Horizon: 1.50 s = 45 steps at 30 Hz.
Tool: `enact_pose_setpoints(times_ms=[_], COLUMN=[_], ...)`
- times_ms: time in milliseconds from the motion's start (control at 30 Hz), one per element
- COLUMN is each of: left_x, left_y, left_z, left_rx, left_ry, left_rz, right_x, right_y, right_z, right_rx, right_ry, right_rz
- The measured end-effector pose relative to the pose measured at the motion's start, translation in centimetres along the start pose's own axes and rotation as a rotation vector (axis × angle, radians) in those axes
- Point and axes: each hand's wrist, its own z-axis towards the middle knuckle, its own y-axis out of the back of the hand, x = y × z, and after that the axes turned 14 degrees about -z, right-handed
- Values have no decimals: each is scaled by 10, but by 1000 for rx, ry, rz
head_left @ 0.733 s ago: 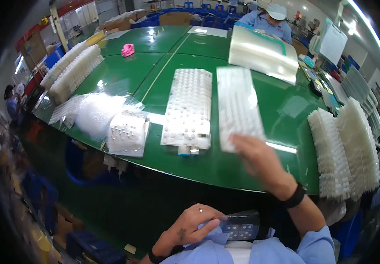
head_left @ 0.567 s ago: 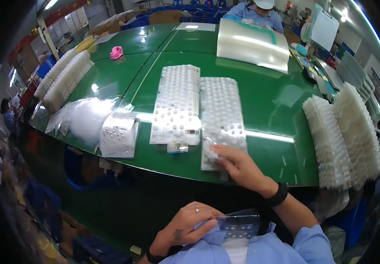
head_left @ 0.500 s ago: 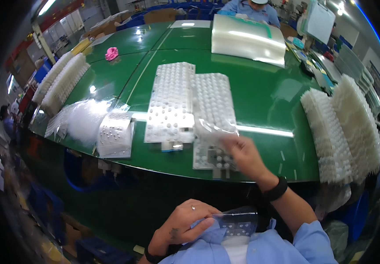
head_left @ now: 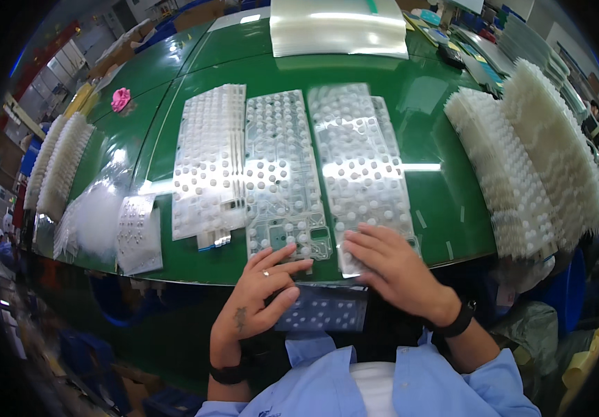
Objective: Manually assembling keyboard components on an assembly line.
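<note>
Three groups of translucent plastic sheets with rows of round white dots lie on the green table before me. My left hand (head_left: 263, 290) is open, fingers spread, its fingertips at the near end of the middle dotted sheet (head_left: 278, 160). My right hand (head_left: 398, 276) rests with fingers stretched out over the near end of the right dotted sheets (head_left: 362, 163), which overlap unevenly. The left stack of dotted sheets (head_left: 205, 153) lies fanned, untouched. Below the table edge, partly behind my left thumb, is a clear dotted film (head_left: 330, 311); whether anything holds it cannot be seen.
Tall stacks of dotted sheets (head_left: 501, 167) stand at the right edge, more sheet stacks (head_left: 63, 160) at the far left. A small dotted piece (head_left: 139, 236) lies beside crumpled clear film (head_left: 98, 215). Beyond are a pink flower (head_left: 121, 99) and large clear sheets (head_left: 337, 28).
Dotted sheets now lie at the right, beside the middle one. My left hand has risen from my lap to the table edge and spread. My right hand has flattened. The view has shifted.
</note>
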Motion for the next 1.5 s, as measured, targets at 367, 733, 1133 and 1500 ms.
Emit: enact_pose_setpoints(times_ms=[367,733,1133,1500], left_x=[-29,-5,-44,-41], left_y=[-2,-41,-55,-113], left_z=[4,55,36,35], left_rx=[-54,181,104,10], left_ry=[-97,-63,-102,151], left_rz=[-45,142,37,-167], right_x=[-36,-48,-23,13], right_y=[71,32,52,44], right_z=[-18,-80,-72,-110], right_rx=[-878,123,-70,-21], right_ry=[-601,-281,-374,-842], right_rz=[473,-191,491,975])
